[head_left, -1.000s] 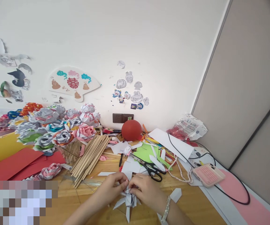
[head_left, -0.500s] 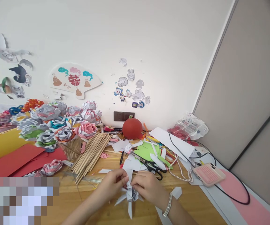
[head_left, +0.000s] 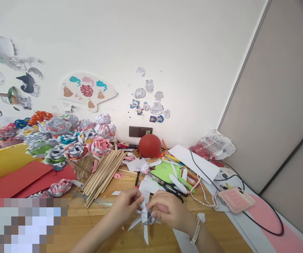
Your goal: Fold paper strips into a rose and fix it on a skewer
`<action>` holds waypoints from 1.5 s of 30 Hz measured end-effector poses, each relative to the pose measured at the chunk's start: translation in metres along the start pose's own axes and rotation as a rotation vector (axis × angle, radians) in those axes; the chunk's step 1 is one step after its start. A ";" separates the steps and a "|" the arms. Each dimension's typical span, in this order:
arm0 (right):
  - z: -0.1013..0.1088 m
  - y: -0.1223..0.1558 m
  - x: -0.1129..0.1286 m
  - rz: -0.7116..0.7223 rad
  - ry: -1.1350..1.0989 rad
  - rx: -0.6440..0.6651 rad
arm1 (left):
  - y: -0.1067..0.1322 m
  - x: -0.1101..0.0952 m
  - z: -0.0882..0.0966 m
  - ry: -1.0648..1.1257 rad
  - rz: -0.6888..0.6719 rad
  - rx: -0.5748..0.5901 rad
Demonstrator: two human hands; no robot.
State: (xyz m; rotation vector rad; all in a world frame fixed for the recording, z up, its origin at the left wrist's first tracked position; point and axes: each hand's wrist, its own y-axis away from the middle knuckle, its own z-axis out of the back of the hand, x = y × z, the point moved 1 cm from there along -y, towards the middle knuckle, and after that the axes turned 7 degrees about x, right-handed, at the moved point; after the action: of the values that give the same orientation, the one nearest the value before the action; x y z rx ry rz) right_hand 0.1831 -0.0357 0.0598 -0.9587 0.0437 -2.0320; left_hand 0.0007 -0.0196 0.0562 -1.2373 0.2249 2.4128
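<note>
A partly folded paper flower (head_left: 145, 219), white with pointed strips spreading outward, is low in the middle of the head view, just above the wooden table. My left hand (head_left: 127, 204) pinches one of its upper strips between thumb and fingers. On the other side, my right hand (head_left: 167, 210) has curled fingers closed at the flower's upper right edge, partly covering it. A bracelet circles my right wrist. Just beyond my hands lie black-handled scissors (head_left: 171, 186) and green paper (head_left: 165, 171). A small finished paper rose (head_left: 145, 168) rests behind them.
Bamboo sticks (head_left: 104, 177) lie left of centre, beside many paper roses (head_left: 74, 149) and red paper sheets (head_left: 22, 179). A red balloon (head_left: 149, 146) sits by the wall. A bead string (head_left: 204, 200), a phone (head_left: 236, 199) and a black cable (head_left: 277, 219) are at right.
My right hand has shifted slightly on the flower and its fingers have lifted and curled differently. My left hand keeps its pinch. The whole view has swung slightly left.
</note>
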 end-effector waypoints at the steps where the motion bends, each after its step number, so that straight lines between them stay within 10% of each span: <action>1: 0.000 0.000 0.000 -0.033 -0.020 0.012 | 0.000 0.000 0.000 -0.032 -0.002 -0.003; 22: -0.011 -0.001 0.002 0.037 0.152 -0.020 | 0.001 -0.006 0.007 -0.052 -0.007 -0.161; 33: -0.006 -0.003 -0.001 -0.029 0.335 -0.213 | -0.003 0.007 0.005 0.588 0.092 -0.289; 45: -0.017 -0.003 0.009 -0.006 0.402 -0.252 | 0.001 0.005 -0.010 0.656 0.064 -0.384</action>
State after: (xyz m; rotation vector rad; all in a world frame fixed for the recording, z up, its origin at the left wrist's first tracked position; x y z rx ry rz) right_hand 0.1669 -0.0454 0.0542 -0.6827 0.5236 -2.2310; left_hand 0.0048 -0.0222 0.0463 -2.2034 -0.0199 2.0740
